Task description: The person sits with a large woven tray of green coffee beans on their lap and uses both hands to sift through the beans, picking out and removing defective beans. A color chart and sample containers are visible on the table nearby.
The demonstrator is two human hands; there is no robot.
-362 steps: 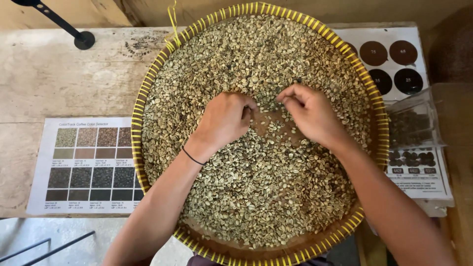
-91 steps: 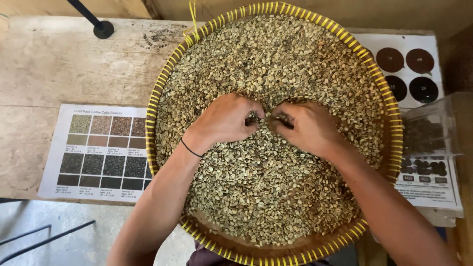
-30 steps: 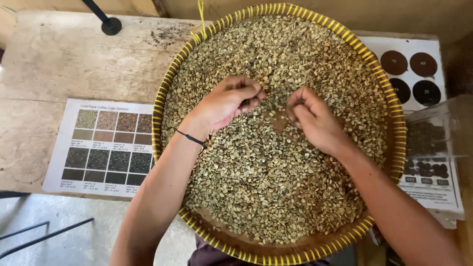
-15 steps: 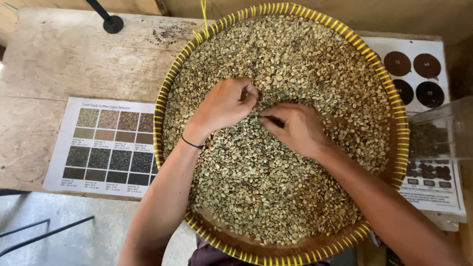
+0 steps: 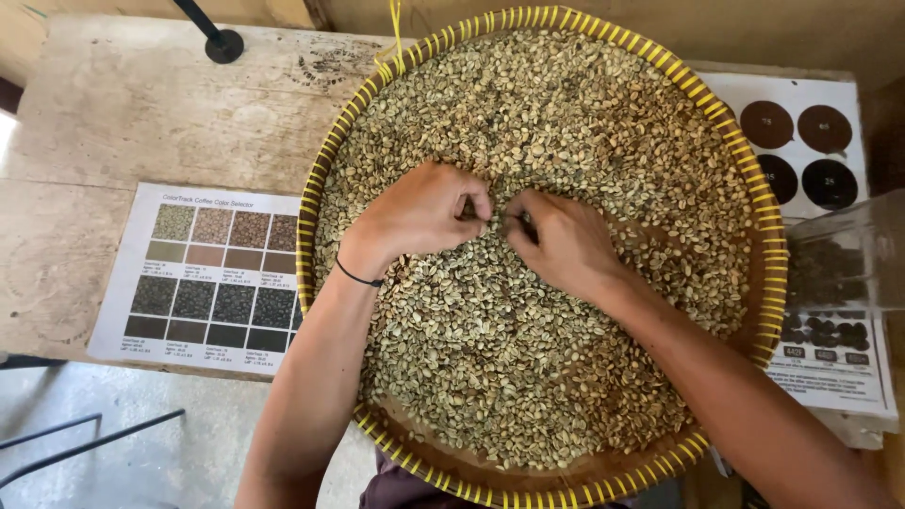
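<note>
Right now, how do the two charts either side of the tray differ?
The left chart shows a grid of square bean photos, tan to near black; the right chart shows dark round discs up top. The left chart lies fully visible beside the tray; the right chart is partly covered by the tray and a clear container. Both are white sheets lying flat on the table.

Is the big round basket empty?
No, the basket is heaped with pale green beans, and both hands rest in them.
</note>
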